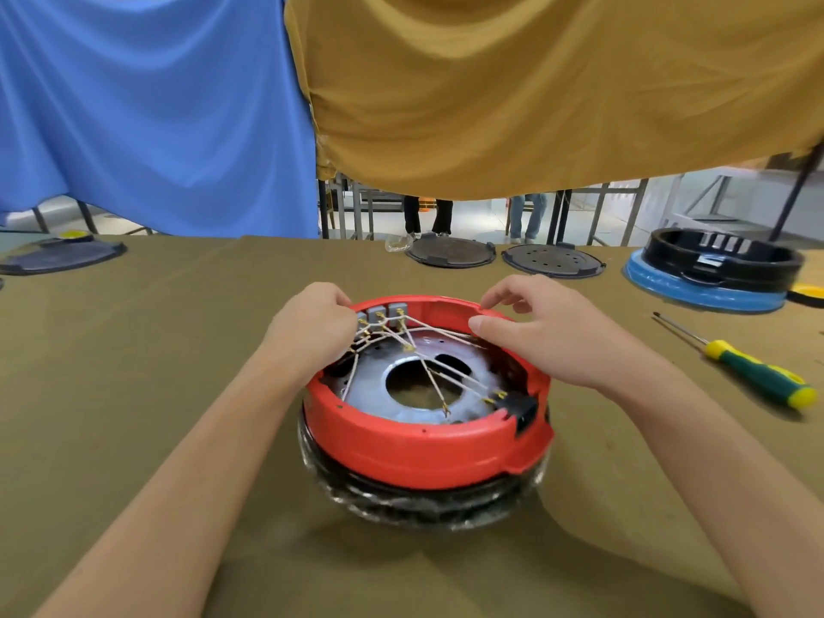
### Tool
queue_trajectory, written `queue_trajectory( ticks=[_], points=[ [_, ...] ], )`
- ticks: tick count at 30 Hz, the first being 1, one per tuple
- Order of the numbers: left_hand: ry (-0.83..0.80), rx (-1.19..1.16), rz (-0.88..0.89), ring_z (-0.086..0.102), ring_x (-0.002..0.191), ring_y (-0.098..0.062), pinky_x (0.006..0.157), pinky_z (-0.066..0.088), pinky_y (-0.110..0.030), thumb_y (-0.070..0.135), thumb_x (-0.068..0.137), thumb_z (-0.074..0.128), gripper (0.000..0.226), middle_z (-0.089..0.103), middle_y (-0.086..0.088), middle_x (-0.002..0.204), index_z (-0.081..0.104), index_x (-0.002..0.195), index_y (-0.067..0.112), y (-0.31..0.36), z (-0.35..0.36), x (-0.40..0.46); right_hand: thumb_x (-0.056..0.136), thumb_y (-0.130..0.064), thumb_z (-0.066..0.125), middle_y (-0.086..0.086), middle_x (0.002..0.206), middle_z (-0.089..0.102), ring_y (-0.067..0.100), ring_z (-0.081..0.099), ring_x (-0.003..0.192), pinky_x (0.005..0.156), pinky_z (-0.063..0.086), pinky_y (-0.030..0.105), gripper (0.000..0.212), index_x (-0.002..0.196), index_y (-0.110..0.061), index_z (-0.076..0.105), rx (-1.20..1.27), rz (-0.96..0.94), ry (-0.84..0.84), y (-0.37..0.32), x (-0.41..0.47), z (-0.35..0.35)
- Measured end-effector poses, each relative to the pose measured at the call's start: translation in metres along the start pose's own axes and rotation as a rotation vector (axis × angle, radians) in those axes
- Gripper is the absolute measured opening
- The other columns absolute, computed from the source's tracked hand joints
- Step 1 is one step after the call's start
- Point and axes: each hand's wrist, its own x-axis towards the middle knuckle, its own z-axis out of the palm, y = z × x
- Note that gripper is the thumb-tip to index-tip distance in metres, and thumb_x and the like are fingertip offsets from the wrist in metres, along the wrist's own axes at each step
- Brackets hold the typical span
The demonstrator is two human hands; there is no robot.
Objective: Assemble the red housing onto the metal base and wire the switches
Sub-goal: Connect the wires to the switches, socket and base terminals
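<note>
Round red plastic housing (423, 443) seated on the shiny round metal base (423, 510), at the centre of the olive-cloth table (133, 350). Inside, a silver metal plate (379, 385) with a central hole is crossed by white braided wires (428, 372) that run to three grey switches (378, 313) on the housing's wall at 11 o'clock. Left hand (312, 327): fingers curled at the switches, pinching the wire ends there. Right hand (548, 332): rests on the rim at 1 o'clock, fingers loosely spread, thumb extended, gripping nothing. At 3 o'clock, well apart, lies a green-and-yellow-handled screwdriver (753, 372). At 1 o'clock stands a black housing on a blue ring (718, 269).
</note>
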Motion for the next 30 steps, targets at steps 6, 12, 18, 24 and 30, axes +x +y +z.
queue_trajectory(
  ticks=[6, 12, 18, 24, 30],
  points=[
    [0.038, 0.21, -0.051, 0.055, 0.11, -0.039, 0.085, 0.044, -0.038, 0.016, 0.089, 0.045, 0.028, 0.062, -0.016, 0.118, 0.059, 0.113, 0.011, -0.01, -0.003, 0.009, 0.082, -0.054, 0.068, -0.008, 0.088, 0.071, 0.01, 0.067, 0.081, 0.062, 0.052, 0.022, 0.028, 0.069, -0.029, 0.069, -0.041, -0.069, -0.129, -0.004, -0.005, -0.007],
    [0.02, 0.287, -0.031, 0.051, 0.115, -0.038, 0.085, 0.04, -0.037, 0.027, 0.095, 0.045, 0.03, 0.056, -0.017, 0.125, 0.053, 0.12, 0.013, -0.013, 0.001, 0.012, 0.079, -0.04, 0.075, -0.011, 0.098, 0.065, 0.01, 0.065, 0.088, 0.077, 0.056, 0.033, 0.017, 0.07, -0.027, 0.071, -0.085, -0.149, -0.107, -0.008, -0.007, -0.006],
    [0.033, 0.304, -0.019, 0.048, 0.115, -0.039, 0.089, 0.04, -0.04, 0.027, 0.097, 0.043, 0.029, 0.053, -0.019, 0.125, 0.051, 0.12, 0.011, -0.011, 0.003, 0.01, 0.079, -0.03, 0.075, -0.014, 0.097, 0.066, 0.006, 0.065, 0.089, 0.077, 0.057, 0.031, 0.009, 0.071, -0.029, 0.073, -0.07, -0.147, -0.145, -0.011, -0.007, -0.007],
    [0.033, 0.304, -0.015, 0.047, 0.114, -0.037, 0.088, 0.038, -0.04, 0.028, 0.099, 0.042, 0.028, 0.052, -0.018, 0.124, 0.049, 0.119, 0.011, -0.01, 0.003, 0.008, 0.077, -0.022, 0.072, -0.003, 0.092, 0.073, 0.013, 0.069, 0.088, 0.08, 0.059, 0.039, 0.013, 0.064, -0.022, 0.072, -0.071, -0.078, -0.223, -0.013, -0.006, -0.01],
    [0.01, 0.294, -0.02, 0.048, 0.114, -0.039, 0.091, 0.04, -0.042, 0.028, 0.1, 0.04, 0.027, 0.052, -0.019, 0.125, 0.047, 0.118, 0.009, -0.008, 0.004, 0.006, 0.075, -0.019, 0.073, 0.001, 0.093, 0.071, 0.021, 0.068, 0.09, 0.082, 0.058, 0.046, 0.014, 0.062, -0.02, 0.07, -0.038, -0.065, -0.251, -0.012, -0.005, -0.014]
  ],
)
